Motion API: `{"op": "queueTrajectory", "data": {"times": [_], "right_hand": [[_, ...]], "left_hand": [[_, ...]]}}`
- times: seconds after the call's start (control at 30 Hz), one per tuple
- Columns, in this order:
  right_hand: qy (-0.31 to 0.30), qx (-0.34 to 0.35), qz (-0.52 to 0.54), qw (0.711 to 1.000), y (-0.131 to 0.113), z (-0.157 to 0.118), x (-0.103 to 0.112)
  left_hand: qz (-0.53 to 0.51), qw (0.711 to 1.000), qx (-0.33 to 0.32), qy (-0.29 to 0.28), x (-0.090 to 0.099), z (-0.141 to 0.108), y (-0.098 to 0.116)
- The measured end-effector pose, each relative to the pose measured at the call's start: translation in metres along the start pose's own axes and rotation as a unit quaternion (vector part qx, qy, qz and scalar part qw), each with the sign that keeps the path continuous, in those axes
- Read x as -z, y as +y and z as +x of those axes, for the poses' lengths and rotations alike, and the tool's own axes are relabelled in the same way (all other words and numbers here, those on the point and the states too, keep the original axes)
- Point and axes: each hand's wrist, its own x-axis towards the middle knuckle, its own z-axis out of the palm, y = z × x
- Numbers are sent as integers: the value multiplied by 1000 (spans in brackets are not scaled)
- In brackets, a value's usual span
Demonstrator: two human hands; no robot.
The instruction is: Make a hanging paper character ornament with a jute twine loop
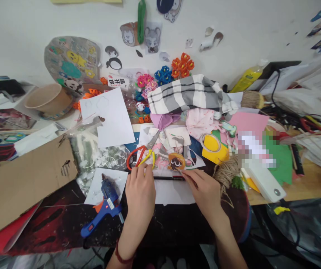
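Observation:
My left hand [140,186] is closed at the handles of the scissors [141,154], which have one red-orange and one yellow loop and blades pointing away. My right hand [205,186] pinches the lower edge of a round brown cutout [176,161] with big cartoon eyes. Between my hands a dark pen [164,178] lies across white paper [174,188]. Paper scraps surround the scissors and cutout. A blue glue gun [107,209] with a small red light rests left of my left hand.
Cardboard [28,183] covers the left side. Twine [227,172], a tape roll [211,142] and a white device [264,179] lie to the right. Behind are a checkered cloth [191,93], crafted flowers [182,65] and a yellow-green bottle [246,78].

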Motion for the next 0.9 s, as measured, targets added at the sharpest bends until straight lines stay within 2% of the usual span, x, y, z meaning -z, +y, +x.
{"op": "queueTrajectory", "data": {"times": [0.1,0.23,0.37,0.5,0.77,0.9], "right_hand": [[-9,23,-11,1000,4,4,-4],[-14,32,14,999,11,5,-7],[-26,21,40,999,17,5,-5],[-16,-9,64,998,22,7,2],[28,-60,94,993,24,8,9],[76,-112,82,987,27,6,10]], "left_hand": [[24,999,21,12,-4,7,-9],[-45,998,-9,33,-6,6,-10],[-86,993,-75,-4,-8,-1,2],[-40,991,-125,-38,-11,-4,13],[2,980,-177,-96,-11,-1,14],[-3,975,-192,-113,-4,0,14]]}}
